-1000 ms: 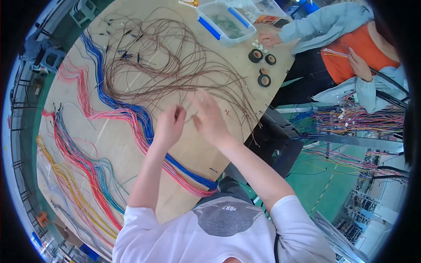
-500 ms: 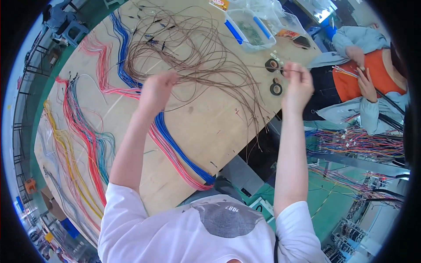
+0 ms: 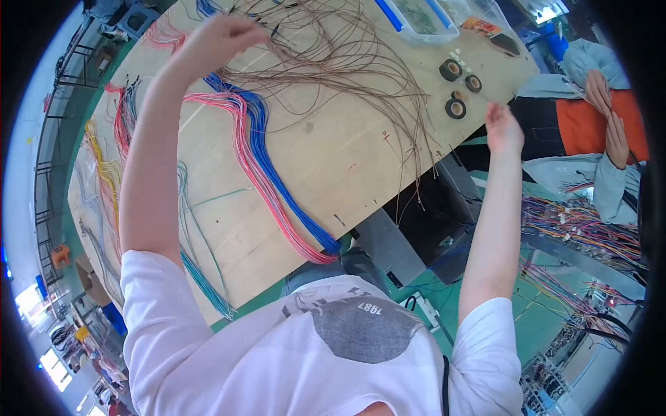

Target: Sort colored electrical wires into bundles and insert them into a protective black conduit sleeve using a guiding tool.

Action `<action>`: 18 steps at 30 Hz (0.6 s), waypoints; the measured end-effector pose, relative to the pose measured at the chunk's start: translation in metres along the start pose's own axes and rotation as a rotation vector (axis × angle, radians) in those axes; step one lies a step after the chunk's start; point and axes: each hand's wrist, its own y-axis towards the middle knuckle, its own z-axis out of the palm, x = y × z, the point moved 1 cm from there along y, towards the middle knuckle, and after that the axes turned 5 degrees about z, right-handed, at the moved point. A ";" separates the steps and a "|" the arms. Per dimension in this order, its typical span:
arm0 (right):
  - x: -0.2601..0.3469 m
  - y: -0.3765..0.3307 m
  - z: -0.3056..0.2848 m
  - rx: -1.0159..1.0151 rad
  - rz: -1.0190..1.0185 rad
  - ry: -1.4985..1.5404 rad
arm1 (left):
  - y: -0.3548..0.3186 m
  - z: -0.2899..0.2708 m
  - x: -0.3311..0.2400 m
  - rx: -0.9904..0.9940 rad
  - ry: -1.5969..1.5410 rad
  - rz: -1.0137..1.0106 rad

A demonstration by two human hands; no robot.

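My left hand (image 3: 225, 40) is raised over the far left of the table, above the loose brown wires (image 3: 340, 64). Its fingers stretch to the right, somewhat apart, with nothing visible in them. Past the table's right edge, my right hand (image 3: 504, 132) is held up with its fingers bunched together. Whatever may be between those fingertips is too small and blurred to make out. A blue wire bundle (image 3: 281, 184) and a pink-red wire bundle (image 3: 258, 173) run side by side across the table toward my lap.
Rolls of black tape (image 3: 455, 109) lie by small white pieces near a clear plastic box (image 3: 420, 24). Teal wires (image 3: 205, 288) and yellow wires (image 3: 103, 166) lie at left. A co-worker's hands (image 3: 610, 118) are at far right, above a heap of coloured wires (image 3: 569, 220).
My hands have moved apart: the left went left and farther away, the right went to the right. A brown wire seen at my right fingertips earlier no longer shows. The view has shifted.
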 end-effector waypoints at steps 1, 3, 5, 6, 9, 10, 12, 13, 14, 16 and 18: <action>-0.014 -0.006 -0.002 -0.038 0.095 0.074 | -0.008 0.006 0.034 0.077 -0.012 -0.084; -0.033 -0.020 -0.019 -0.105 0.301 0.368 | -0.022 0.018 0.057 0.085 -0.055 -0.165; -0.037 -0.028 -0.040 0.052 0.381 0.607 | -0.021 0.027 0.071 0.098 -0.200 -0.276; -0.035 -0.034 -0.046 0.224 0.446 0.840 | -0.013 0.031 0.067 0.108 -0.205 -0.272; -0.050 -0.065 -0.027 0.218 0.365 0.699 | 0.022 0.037 0.031 -0.162 -0.717 -0.310; -0.053 -0.075 -0.015 0.163 0.371 0.652 | 0.038 0.038 0.037 -0.156 -0.719 -0.309; -0.071 -0.078 -0.030 0.229 0.355 0.633 | 0.085 0.050 0.049 -0.461 -0.932 -0.399; -0.086 -0.085 -0.027 0.144 0.351 0.572 | 0.090 0.059 0.047 -0.447 -0.937 -0.395; -0.098 -0.094 -0.025 0.074 0.387 0.407 | 0.094 0.070 0.045 -0.489 -0.638 -0.483; -0.132 -0.110 -0.032 -0.051 0.534 0.265 | 0.090 0.107 0.040 -0.634 0.312 -0.321; -0.150 -0.139 -0.038 -0.064 0.557 0.159 | 0.065 0.167 0.037 -0.511 0.805 0.182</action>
